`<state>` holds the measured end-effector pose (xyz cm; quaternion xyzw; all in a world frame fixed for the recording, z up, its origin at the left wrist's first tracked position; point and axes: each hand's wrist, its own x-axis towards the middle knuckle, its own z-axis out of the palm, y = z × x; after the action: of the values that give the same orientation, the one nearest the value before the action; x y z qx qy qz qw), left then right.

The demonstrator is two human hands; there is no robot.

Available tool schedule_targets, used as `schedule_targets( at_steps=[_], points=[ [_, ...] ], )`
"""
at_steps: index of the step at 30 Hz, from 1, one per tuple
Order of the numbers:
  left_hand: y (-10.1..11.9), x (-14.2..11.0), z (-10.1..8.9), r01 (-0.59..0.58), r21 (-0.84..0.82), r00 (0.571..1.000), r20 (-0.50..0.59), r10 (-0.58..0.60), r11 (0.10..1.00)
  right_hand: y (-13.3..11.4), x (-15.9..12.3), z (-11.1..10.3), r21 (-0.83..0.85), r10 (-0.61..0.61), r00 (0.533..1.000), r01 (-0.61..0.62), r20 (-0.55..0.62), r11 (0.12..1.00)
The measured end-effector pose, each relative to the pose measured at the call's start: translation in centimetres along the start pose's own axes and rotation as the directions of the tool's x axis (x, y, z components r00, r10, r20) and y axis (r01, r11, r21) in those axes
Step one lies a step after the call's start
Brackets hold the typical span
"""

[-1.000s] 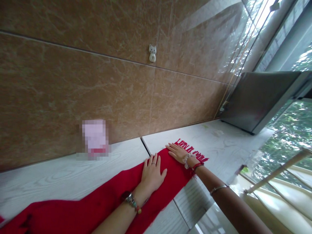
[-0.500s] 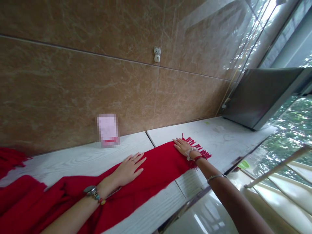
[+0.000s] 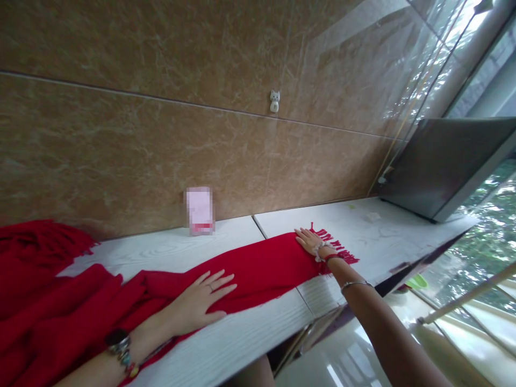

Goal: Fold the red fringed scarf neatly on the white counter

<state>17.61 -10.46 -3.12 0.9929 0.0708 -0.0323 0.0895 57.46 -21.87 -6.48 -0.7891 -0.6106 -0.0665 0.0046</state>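
A long red scarf (image 3: 258, 269) with a fringed end lies along the white countertop. Its right part is spread fairly smooth, while toward the left it bunches into loose folds, with another fringed end at the far left. My left hand (image 3: 201, 301) rests flat on the middle of the scarf, fingers spread, palm down. Close to the right fringe, my right hand (image 3: 309, 242) lies flat on the cloth with its fingers stretched out. Neither hand grips the fabric.
A blurred pink-and-white box (image 3: 200, 210) stands against the brown tiled wall (image 3: 161, 140). A small white cat figure (image 3: 274, 101) is fixed to the tiles. At the counter's right end sits a dark grey appliance (image 3: 439, 166); the white countertop (image 3: 237, 344) has a front edge.
My left hand has slid left and down along the scarf, while my right hand stays by the fringe. The view has shifted left, showing more of the bunched cloth.
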Motion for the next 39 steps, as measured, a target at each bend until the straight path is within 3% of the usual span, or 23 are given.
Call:
schedule_targets(
  at_steps=[5,8,16,20,24,29,32,39],
  points=[
    [-6.8,0.4,-1.0,0.029,0.023,0.990,-0.137,-0.025,0.999,-0.6,1.4,0.5,-0.006,0.009,1.000,-0.009,-0.019,1.000],
    [-8.6,0.7,-1.7,0.037,0.053,0.986,-0.163,-0.028,0.998,-1.1,2.6,0.9,-0.005,0.009,0.999,-0.009,-0.037,1.000],
    [-6.4,-0.4,-2.1,0.092,0.114,0.979,-0.190,-0.069,0.989,-1.9,3.7,-0.2,0.042,0.069,0.995,-0.066,-0.072,0.997],
    [-5.3,-0.7,-3.3,0.081,0.138,0.992,-0.108,-0.067,0.987,-5.3,4.2,-2.5,0.089,0.083,0.993,-0.076,-0.082,0.993],
    [-4.4,-1.1,-3.7,0.086,0.154,0.995,-0.071,-0.076,0.984,-12.3,4.6,-4.3,0.178,-0.116,0.991,0.126,-0.065,0.976],
    [-3.9,-2.2,-3.0,0.125,0.145,0.989,-0.101,-0.111,0.981,-20.0,4.1,-4.3,0.291,-0.343,0.939,0.332,-0.013,0.897],
    [-4.3,-2.9,-2.6,0.159,0.125,0.981,-0.132,-0.142,0.979,-21.7,3.9,-3.8,0.358,-0.424,0.905,0.388,0.025,0.849],
    [-4.9,-3.6,-2.0,0.202,0.187,0.975,-0.127,-0.180,0.961,-21.7,3.3,-3.8,0.418,-0.470,0.882,0.417,0.028,0.807]
  ],
)
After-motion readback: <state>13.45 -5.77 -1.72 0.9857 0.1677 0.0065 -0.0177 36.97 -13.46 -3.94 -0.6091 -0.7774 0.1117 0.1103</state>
